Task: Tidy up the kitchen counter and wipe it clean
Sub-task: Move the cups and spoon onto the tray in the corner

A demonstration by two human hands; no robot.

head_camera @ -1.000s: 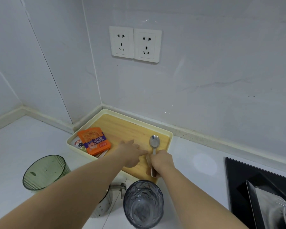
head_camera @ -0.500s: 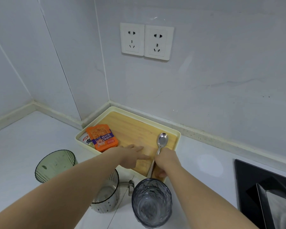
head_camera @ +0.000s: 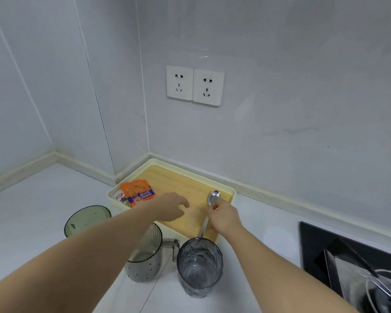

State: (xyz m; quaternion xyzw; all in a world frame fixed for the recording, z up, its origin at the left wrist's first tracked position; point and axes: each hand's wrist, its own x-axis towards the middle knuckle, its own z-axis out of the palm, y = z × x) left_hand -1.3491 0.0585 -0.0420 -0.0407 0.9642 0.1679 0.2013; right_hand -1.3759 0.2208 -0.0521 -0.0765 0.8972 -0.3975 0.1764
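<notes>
- The white counter (head_camera: 32,211) runs from the left into a corner of pale wall panels.
- A green ribbed tumbler (head_camera: 87,220) stands upright on it at the near left, just left of the left forearm.
- A grey perforated mug (head_camera: 145,260) with a side handle stands to the right of the tumbler, partly hidden under that forearm.
- A cream tray (head_camera: 232,195) with a wooden floor sits in the far corner against the wall.
- At the tray's left end lies an orange snack packet (head_camera: 137,192), overlapping a white packet (head_camera: 122,197) beside it.
- The left hand (head_camera: 169,207) is over the middle of the tray with its fingers loosely spread and holds nothing. I cannot tell whether it touches the wood.
- Two white wall sockets (head_camera: 194,85) sit side by side on the wall above the tray.
- A dark textured glass (head_camera: 199,265) stands upright just near of the tray, between the two forearms.
- The spoon (head_camera: 213,198) is at the right end of the tray, its bowl pointing far and its handle running near towards the dark glass.
- The right hand (head_camera: 224,219) grips the spoon's handle just below the bowl, fingers curled round it.
- A black hob (head_camera: 312,240) lies at the far right edge, with metal cookware (head_camera: 348,274) on it.
</notes>
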